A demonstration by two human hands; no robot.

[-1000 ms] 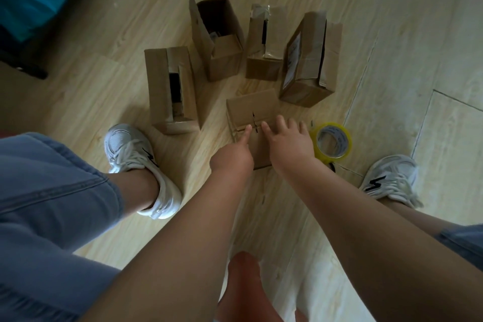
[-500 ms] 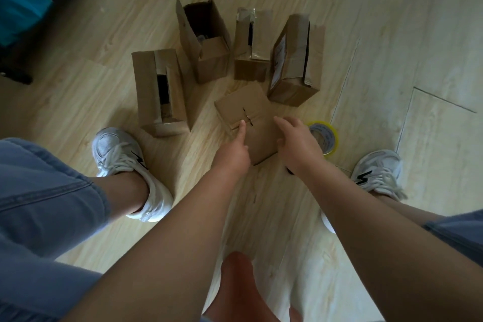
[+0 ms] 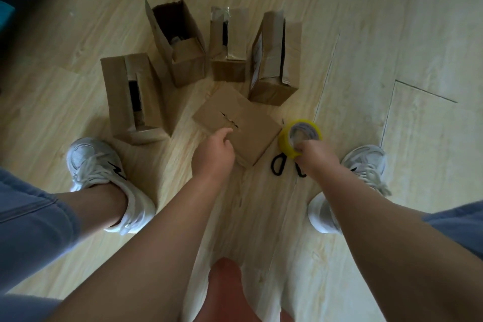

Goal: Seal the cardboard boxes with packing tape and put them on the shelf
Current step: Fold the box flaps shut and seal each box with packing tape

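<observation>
Our floor (image 3: 392, 21) is pale planks. Our curled left hand (image 3: 213, 155) touches a box (image 3: 253, 123); our right hand (image 3: 318, 158) pinches tape (image 3: 284, 141)

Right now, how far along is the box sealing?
Done: only the nearest box has its flaps folded shut, untaped. In hand: the left hand touches that box while the right hand pinches the yellow tape roll. Left: taping it, the four gaping boxes behind, and shelving; no shelf shows.

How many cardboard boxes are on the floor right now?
5. A flat box lies nearest, by the left hand; a left box stands off to the left; in the back row stand an open box, a middle box and a right box. None seems hidden.
</observation>
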